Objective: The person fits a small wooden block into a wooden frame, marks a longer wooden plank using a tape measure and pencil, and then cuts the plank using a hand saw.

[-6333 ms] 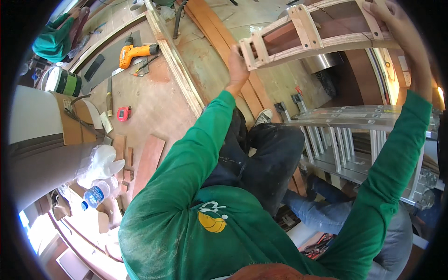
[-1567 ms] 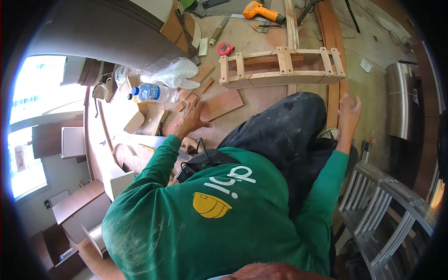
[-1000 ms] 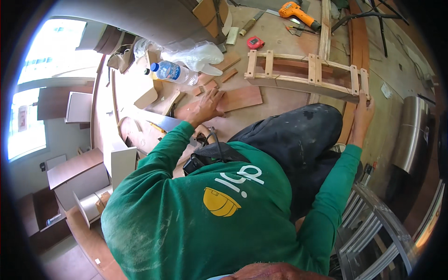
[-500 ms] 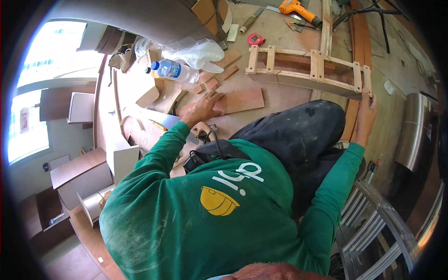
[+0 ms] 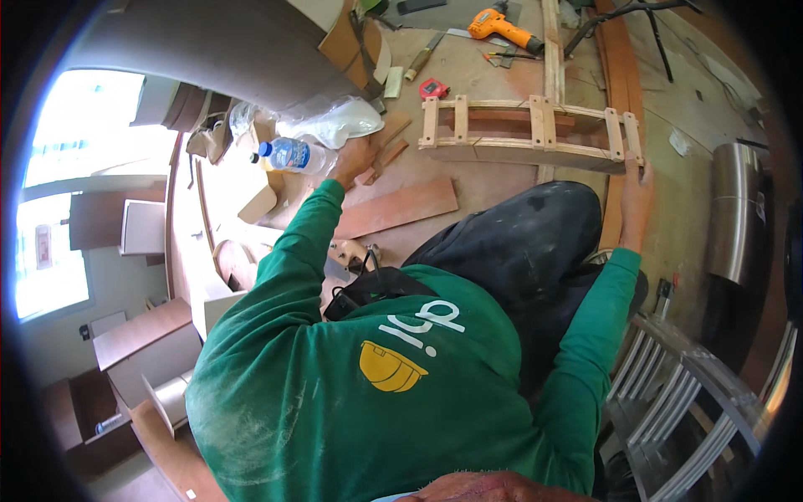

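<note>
My left hand (image 5: 355,161) reaches past a clear water bottle (image 5: 293,156) with a blue cap, over small reddish wood offcuts (image 5: 390,154). Its fingertips are mostly hidden, so I cannot tell whether it grips one. Nearer to me lies a flat reddish board (image 5: 401,209), apart from that hand. At the right, my right hand (image 5: 637,201) has its fingers on the near right end of a long, narrow wooden frame (image 5: 502,154). Short light-wood crosspieces span the frame's top, and it lies sideways across the floor beyond my knee.
Beyond the frame lie an orange power drill (image 5: 505,32), a red tape measure (image 5: 432,89) and a wood-handled tool (image 5: 425,57). A crumpled plastic bag (image 5: 345,122) sits behind the bottle. A metal ladder (image 5: 677,402) and a shiny steel cylinder (image 5: 733,213) stand at right.
My left hand has left the reddish board and moved farther away, to the small offcuts beside the bottle. My right hand stays at the frame's end. The view has shifted slightly.
</note>
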Available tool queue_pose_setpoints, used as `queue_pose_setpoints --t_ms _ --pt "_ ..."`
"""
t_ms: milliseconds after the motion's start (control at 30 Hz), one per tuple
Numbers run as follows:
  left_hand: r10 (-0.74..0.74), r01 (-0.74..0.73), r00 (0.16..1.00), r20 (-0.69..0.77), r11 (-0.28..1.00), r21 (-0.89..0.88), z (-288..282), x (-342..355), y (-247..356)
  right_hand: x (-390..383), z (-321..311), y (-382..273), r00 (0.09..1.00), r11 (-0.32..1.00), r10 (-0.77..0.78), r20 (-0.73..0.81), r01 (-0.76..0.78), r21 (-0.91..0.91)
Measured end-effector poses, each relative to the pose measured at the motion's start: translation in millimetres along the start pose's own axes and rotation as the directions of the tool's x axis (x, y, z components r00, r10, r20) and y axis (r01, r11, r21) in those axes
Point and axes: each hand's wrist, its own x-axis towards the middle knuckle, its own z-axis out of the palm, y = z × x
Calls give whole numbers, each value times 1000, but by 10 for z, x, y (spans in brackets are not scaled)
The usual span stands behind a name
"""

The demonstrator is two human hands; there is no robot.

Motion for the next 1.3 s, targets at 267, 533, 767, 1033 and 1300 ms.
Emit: queue_pose_setpoints --t_ms 267,533,767,1033,1300 --pt "-174 192 980 98 955 -225 -505 -64 782 12 -77 285 999 1000 -6 -47 7 12" --pt "-110 99 994 6 870 -482 -531 -291 680 -43 -104 139 998 998 62 -31 -62 15" --pt "-59 262 951 302 671 -694 -671 -157 474 -40 -83 145 998 999 35 -42 -35 6" --pt "-19 171 954 300 856 -488 -882 -35 691 -104 -84 -4 998 997 67 -12 -66 31" --pt "228 -207 970 85 956 -208 -1048 115 1205 -123 -88 -6 998 996 56 -21 -55 66"
